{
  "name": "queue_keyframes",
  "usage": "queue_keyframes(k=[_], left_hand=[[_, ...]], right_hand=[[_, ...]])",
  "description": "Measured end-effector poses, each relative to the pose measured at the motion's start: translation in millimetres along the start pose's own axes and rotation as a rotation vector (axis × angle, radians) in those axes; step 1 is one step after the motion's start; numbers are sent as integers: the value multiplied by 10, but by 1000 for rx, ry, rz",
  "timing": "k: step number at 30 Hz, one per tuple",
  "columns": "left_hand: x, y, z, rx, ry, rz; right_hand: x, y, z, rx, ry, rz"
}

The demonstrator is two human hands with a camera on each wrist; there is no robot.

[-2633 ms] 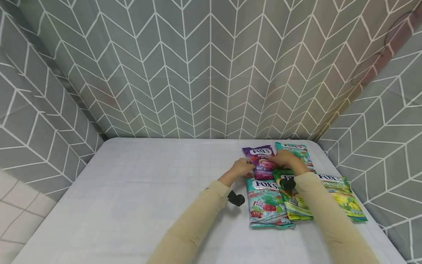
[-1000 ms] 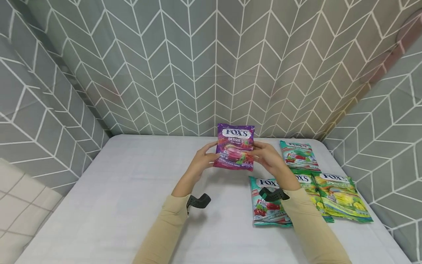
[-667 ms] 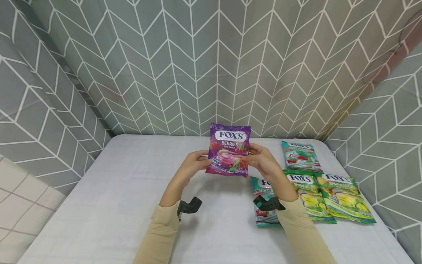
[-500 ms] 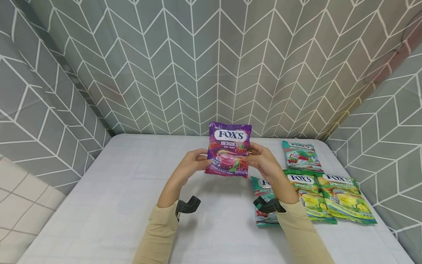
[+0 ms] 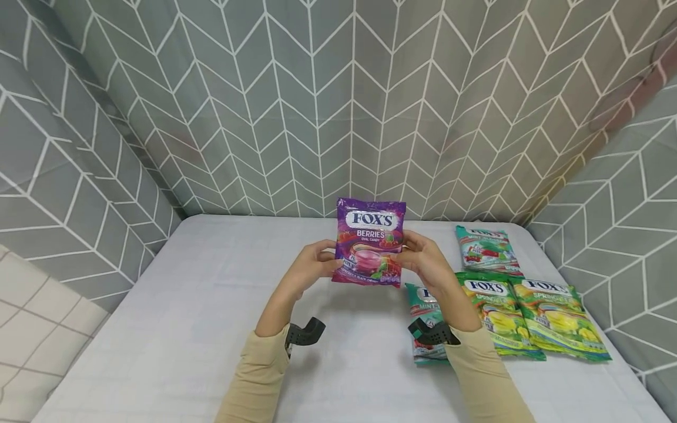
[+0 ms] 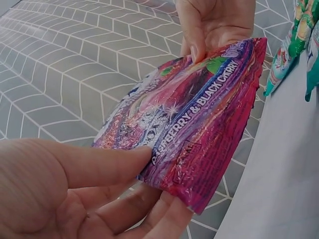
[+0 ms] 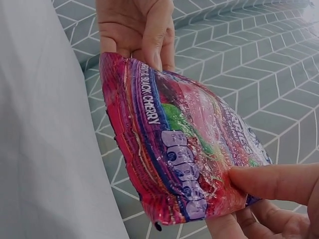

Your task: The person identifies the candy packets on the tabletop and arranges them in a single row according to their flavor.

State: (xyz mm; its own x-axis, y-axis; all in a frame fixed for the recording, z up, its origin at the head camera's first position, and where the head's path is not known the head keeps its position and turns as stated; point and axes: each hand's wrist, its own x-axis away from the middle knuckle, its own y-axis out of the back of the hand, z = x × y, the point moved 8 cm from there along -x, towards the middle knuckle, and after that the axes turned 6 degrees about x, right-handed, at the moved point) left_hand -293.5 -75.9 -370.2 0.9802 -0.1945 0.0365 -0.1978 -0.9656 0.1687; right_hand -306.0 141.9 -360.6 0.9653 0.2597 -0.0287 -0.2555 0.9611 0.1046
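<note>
A purple candy bag (image 5: 369, 242) labelled Fox's Berries is held up over the white table, its printed front facing me. My left hand (image 5: 311, 267) pinches its left edge, thumb in front and fingers behind. On the opposite edge my right hand (image 5: 424, 261) grips it the same way. Close up in the left wrist view, the bag (image 6: 194, 114) is tilted, with its crimped bottom seam toward the table side. The right wrist view shows my right thumb pressed on the front of the bag (image 7: 179, 149), near the nutrition icons.
To the right lie two green-yellow Springtea-like candy bags (image 5: 563, 320) side by side. A teal mint bag (image 5: 489, 251) lies behind them, and another teal bag (image 5: 423, 308) is partly covered by my right forearm. Patterned grey curtain (image 5: 338, 117) surrounds the white table (image 5: 185, 305).
Both hands have lifted the purple bag from among the other bags at the right and brought it to the middle. In the last half second it has hardly moved.
</note>
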Motion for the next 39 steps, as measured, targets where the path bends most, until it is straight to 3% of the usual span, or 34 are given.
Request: queue_keyframes(k=[13, 29, 34, 39], left_hand=[[-39, 26, 36, -38, 3, -1], [-56, -2, 31, -33, -8, 29], [-43, 2, 37, -43, 24, 27], [-7, 30, -11, -92, 8, 9]], right_hand=[[-13, -17, -36, 36, -24, -31], [31, 1, 53, 64, 26, -83], [38, -19, 79, 60, 31, -73], [21, -49, 55, 59, 2, -62]])
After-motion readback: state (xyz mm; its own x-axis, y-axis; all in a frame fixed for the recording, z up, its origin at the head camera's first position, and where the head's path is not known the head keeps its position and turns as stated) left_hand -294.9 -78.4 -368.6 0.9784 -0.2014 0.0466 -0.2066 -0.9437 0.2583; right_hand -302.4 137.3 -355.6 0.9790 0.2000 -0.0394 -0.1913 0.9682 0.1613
